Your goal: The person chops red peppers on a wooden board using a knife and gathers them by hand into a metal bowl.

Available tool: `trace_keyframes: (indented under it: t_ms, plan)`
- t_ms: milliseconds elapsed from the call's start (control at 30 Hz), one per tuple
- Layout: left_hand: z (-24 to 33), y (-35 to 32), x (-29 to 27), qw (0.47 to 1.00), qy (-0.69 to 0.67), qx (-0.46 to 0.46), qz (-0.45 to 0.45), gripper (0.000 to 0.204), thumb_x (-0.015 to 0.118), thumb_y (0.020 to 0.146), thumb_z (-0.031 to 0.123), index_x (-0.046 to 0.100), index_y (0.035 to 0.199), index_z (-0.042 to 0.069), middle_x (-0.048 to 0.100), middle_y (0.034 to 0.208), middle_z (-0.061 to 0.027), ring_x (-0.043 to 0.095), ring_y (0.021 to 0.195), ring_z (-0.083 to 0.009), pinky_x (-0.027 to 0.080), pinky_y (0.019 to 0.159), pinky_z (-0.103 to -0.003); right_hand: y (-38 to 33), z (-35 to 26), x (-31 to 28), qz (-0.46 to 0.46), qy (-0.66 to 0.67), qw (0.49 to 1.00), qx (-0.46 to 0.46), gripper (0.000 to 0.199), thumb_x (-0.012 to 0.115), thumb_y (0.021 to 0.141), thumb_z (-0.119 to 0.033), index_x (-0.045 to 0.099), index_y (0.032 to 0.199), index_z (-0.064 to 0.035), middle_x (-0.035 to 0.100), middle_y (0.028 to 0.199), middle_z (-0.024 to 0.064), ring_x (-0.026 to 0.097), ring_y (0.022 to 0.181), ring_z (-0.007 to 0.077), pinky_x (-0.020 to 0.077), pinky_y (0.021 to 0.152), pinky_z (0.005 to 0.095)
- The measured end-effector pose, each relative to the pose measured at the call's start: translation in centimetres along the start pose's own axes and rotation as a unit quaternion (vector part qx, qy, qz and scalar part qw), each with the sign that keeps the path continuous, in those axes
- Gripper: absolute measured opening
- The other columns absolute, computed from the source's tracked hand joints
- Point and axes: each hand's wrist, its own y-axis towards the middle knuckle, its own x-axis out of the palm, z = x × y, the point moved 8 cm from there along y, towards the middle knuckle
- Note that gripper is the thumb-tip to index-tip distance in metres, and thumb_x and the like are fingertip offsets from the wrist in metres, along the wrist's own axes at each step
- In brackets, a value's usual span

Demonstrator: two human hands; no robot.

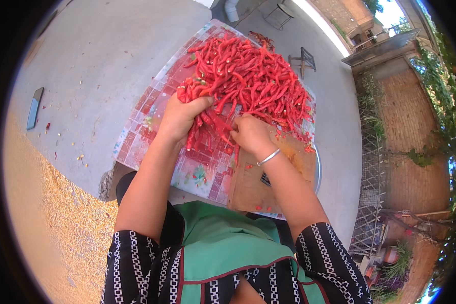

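A large heap of red chili peppers [261, 76] covers the far half of a low table with a patterned cloth [142, 119]. My left hand [180, 115] is closed round a bunch of these peppers, thumb on top, with tips sticking out above and below the fist. Just right of that bunch, my right hand [251, 133], with a silver bangle at the wrist, has its fingers pinched on a red chili pepper. Some peppers between the two hands are smeared by motion. Below my right hand lies a wooden cutting board [245, 190] with small red bits on it.
A metal basin's rim [318, 169] shows beyond the board's right side. Folding stools [304, 61] stand on the concrete past the table. Yellow corn kernels [76, 223] spread over the ground at left, near a flat blue-grey object [34, 108]. A lattice fence [367, 202] runs along the right.
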Motion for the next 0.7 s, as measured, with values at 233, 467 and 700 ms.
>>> trace_keyframes:
  t_ms: [233,467,700]
  plan:
    - [-3.5,-0.4,1.8,0.995,0.065,-0.035,-0.066,0.023,0.064,0.076,-0.001,0.061,0.099,0.002,0.062,0.091,-0.0011,0.058,0.082,-0.0095,0.048,0.075,-0.027,0.5,-1.7,-4.8,0.088,0.486,0.868,0.046,0.015,0.066,0.087,-0.007,0.065,0.097,0.0028,0.070,0.087,0.0082,0.066,0.077,0.0125,0.0527,0.069,0.0272]
    - [-3.3,-0.7,1.9,0.995,0.088,-0.008,-0.040,0.022,0.064,0.078,-0.002,0.059,0.099,0.003,0.062,0.091,-0.0012,0.058,0.083,-0.0095,0.048,0.076,-0.026,-2.6,-2.4,-4.0,-0.004,0.654,0.756,0.023,0.032,0.055,0.091,0.003,0.056,0.123,0.0041,0.066,0.112,0.0112,0.065,0.099,0.0170,0.0518,0.088,0.0289]
    - [-2.2,-0.7,2.9,0.965,0.254,0.061,-0.031,0.032,0.067,0.079,-0.001,0.053,0.108,0.003,0.059,0.094,0.0001,0.054,0.083,-0.0079,0.047,0.076,-0.025,-17.5,10.1,-5.8,0.097,0.318,0.938,0.095,0.032,0.068,0.084,-0.010,0.061,0.114,-0.0007,0.065,0.106,0.0154,0.065,0.100,0.0287,0.0508,0.086,0.0354]
